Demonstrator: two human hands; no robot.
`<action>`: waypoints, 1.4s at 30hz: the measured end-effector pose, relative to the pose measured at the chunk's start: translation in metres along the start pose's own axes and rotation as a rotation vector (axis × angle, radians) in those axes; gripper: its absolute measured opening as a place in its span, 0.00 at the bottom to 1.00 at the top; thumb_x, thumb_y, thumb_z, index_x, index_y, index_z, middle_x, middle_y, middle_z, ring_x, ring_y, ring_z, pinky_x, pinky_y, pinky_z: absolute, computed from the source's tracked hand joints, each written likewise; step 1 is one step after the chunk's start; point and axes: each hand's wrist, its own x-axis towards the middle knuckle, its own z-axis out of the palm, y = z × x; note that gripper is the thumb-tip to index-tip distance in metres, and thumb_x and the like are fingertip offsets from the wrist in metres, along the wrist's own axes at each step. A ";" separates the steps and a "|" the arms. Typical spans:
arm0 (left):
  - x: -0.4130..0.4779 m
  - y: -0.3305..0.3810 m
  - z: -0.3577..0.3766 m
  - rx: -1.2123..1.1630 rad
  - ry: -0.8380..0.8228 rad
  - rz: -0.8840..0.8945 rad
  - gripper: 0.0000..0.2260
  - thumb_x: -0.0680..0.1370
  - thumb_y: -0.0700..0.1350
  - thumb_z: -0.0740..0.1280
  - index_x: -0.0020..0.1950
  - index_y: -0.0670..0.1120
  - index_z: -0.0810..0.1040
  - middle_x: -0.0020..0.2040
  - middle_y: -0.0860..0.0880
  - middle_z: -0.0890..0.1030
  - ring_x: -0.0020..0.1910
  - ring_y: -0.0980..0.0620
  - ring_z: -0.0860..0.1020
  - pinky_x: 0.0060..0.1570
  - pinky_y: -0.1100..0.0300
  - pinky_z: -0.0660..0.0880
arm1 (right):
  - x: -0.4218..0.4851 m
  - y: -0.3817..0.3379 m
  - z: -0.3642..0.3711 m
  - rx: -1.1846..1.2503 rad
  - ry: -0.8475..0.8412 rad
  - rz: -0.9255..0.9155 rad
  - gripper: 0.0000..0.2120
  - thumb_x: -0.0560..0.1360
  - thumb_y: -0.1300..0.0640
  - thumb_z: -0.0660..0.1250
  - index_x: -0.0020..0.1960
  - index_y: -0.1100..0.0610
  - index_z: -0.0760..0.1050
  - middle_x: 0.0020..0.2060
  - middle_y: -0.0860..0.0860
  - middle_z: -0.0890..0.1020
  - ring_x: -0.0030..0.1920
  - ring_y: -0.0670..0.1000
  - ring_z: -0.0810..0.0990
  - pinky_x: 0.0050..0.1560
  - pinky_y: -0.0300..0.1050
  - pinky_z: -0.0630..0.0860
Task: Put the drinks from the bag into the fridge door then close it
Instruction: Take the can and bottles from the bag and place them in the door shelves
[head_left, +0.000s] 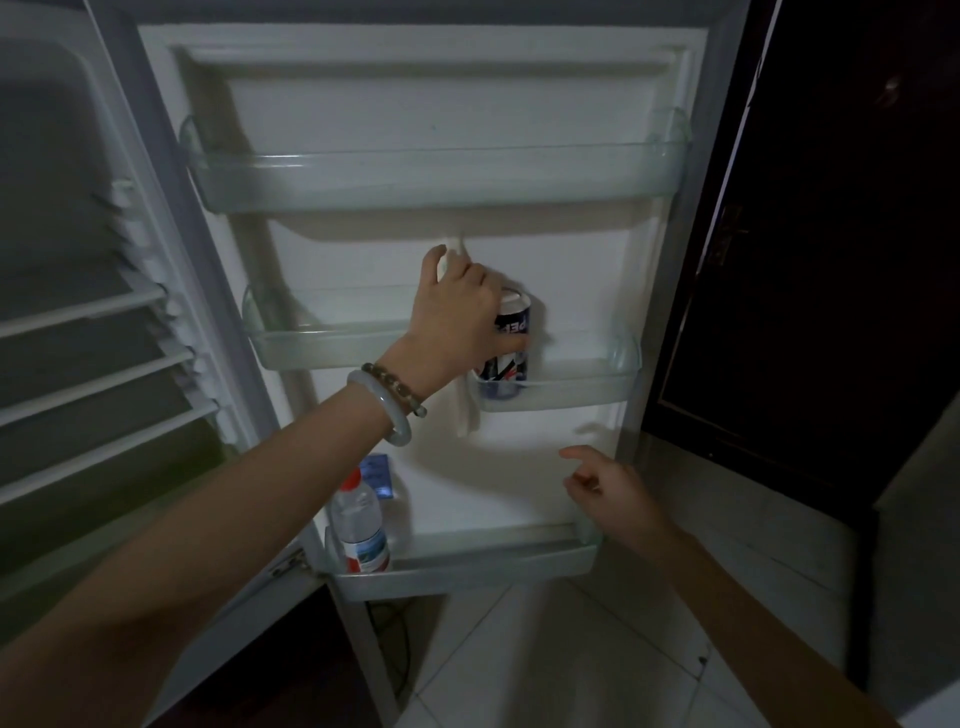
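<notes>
- The fridge door (519, 467) stands open, its inner face toward the camera.
- The left hand (457, 317), near frame centre, grips a dark cola can (511, 348) from its left side; the can stands upright in the middle door shelf (587, 387), right half.
- Two bracelets (387, 402) circle the left wrist.
- The right hand (610, 488), at 4 o'clock from the can, hangs loosely open and holds nothing, forefinger extended toward the door.
- A red-capped water bottle (358, 525) stands at 7 o'clock from the can, in the bottom door shelf (493, 569), left end.
- The top door shelf (441, 179) sits at 12 o'clock.
</notes>
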 end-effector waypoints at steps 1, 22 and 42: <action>-0.001 0.000 0.000 -0.011 -0.009 -0.004 0.30 0.69 0.66 0.64 0.62 0.46 0.73 0.60 0.46 0.75 0.65 0.46 0.67 0.69 0.46 0.47 | 0.000 -0.001 0.001 -0.003 -0.004 -0.005 0.14 0.74 0.64 0.65 0.59 0.59 0.75 0.34 0.54 0.78 0.36 0.52 0.77 0.43 0.40 0.72; -0.235 -0.046 -0.002 -0.084 0.122 -0.145 0.24 0.74 0.57 0.66 0.61 0.40 0.75 0.58 0.43 0.78 0.60 0.45 0.72 0.59 0.55 0.64 | -0.016 -0.084 0.112 -0.007 -0.409 -0.393 0.18 0.74 0.60 0.67 0.63 0.58 0.72 0.55 0.55 0.79 0.54 0.53 0.77 0.56 0.49 0.75; -0.636 -0.076 0.038 -0.044 -0.552 -1.050 0.33 0.71 0.55 0.71 0.69 0.39 0.66 0.68 0.39 0.71 0.67 0.41 0.69 0.65 0.46 0.64 | -0.161 -0.173 0.376 -0.114 -0.918 -0.688 0.30 0.76 0.54 0.65 0.74 0.60 0.57 0.72 0.58 0.63 0.73 0.57 0.60 0.71 0.50 0.60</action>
